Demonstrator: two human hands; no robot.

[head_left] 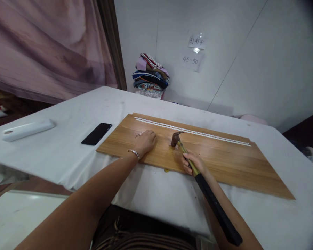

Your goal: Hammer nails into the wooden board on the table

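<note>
My right hand (194, 161) grips a claw hammer (195, 170) partway up its yellowish shaft, well above the black grip. The rusty brown head tilts over the middle of a wooden board (232, 163), and I cannot tell if it touches the surface. Left of the hammer, my left hand (146, 140) rests knuckles up on the board, its fingers curled under. Whatever they may hold is hidden. Beside that hand's outer edge are a few thin nails (138, 134). A bracelet circles the left wrist.
A white measuring strip (193, 132) runs along the board's far side. Left of the board lies a black phone (96, 134), then a long white plastic object (28, 130). White cloth covers the table (75, 111). Folded fabrics (151, 74) are stacked by the wall behind.
</note>
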